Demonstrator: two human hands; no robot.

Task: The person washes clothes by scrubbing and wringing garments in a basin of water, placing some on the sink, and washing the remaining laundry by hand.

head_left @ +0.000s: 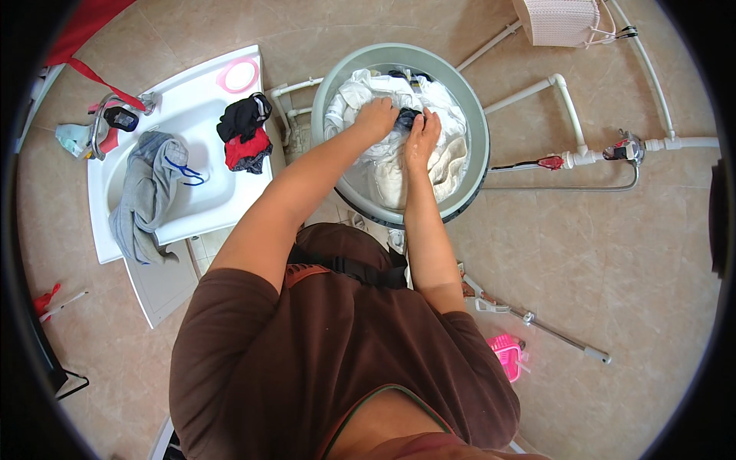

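Observation:
A round grey-green tub holds water and a heap of wet white clothes. Over this heap, my left hand is closed with its fingers curled around one side of a small dark cloth. On the cloth's other side is my right hand, its fingers stretched and apart, touching the fabric. Part of the dark cloth is hidden under the hands. Beside my right hand lies a cream-coloured garment, partly in the water. More dark fabric shows at the tub's far side.
To the left, a white sink has a grey garment in its basin. Black and red clothes and a pink-rimmed dish lie on its right side. White pipes run along the right wall, with a pink basket lower down.

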